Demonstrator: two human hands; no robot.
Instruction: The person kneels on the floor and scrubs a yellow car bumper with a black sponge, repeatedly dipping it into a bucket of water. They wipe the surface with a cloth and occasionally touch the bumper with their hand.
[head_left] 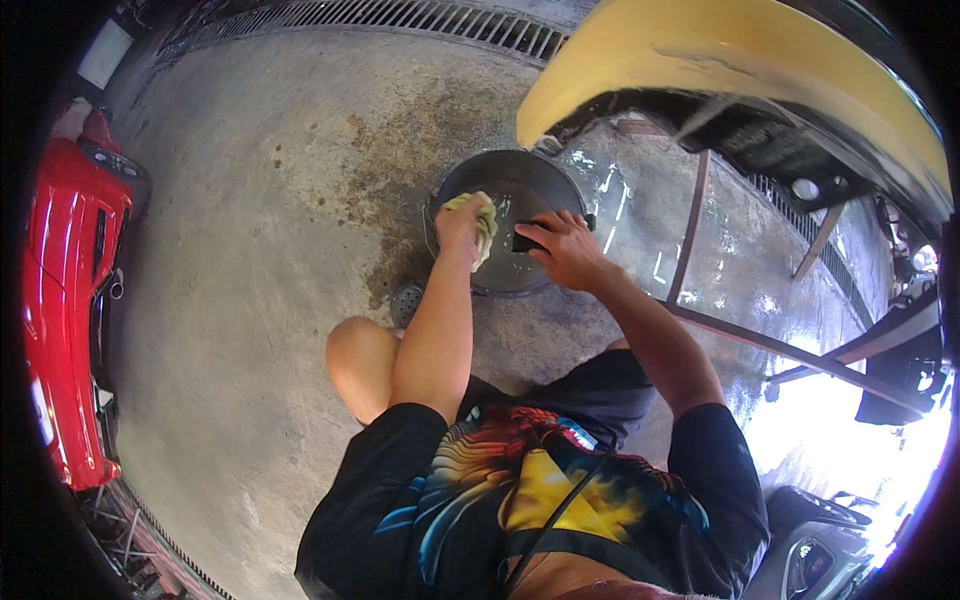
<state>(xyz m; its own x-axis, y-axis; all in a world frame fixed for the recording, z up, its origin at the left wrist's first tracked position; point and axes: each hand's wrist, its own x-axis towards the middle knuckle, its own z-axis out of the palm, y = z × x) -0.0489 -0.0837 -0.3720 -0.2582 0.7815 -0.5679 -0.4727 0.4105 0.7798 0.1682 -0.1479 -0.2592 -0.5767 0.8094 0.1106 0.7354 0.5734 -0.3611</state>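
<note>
Head view
Bucket position: the black bucket is standing on the wet concrete floor, directly ahead of the crouching person's knee and just beside the yellow car bumper.
Left hand: the left hand is closing its fingers around a yellow-green cloth and holding it over the left inner side of the bucket.
Right hand: the right hand is gripping a small dark object, fingers curled around it, over the right half of the bucket; what the object is cannot be told.
Key relation: both hands are meeting above the bucket opening, the cloth lying just left of the dark object, near it but apart.
Nearer hand: the left hand is sitting nearer the bucket's centre line; the right is reaching in from the rim side.
Surroundings: a red car is standing well apart at the left; a drain grate is running along the far edge.
</note>
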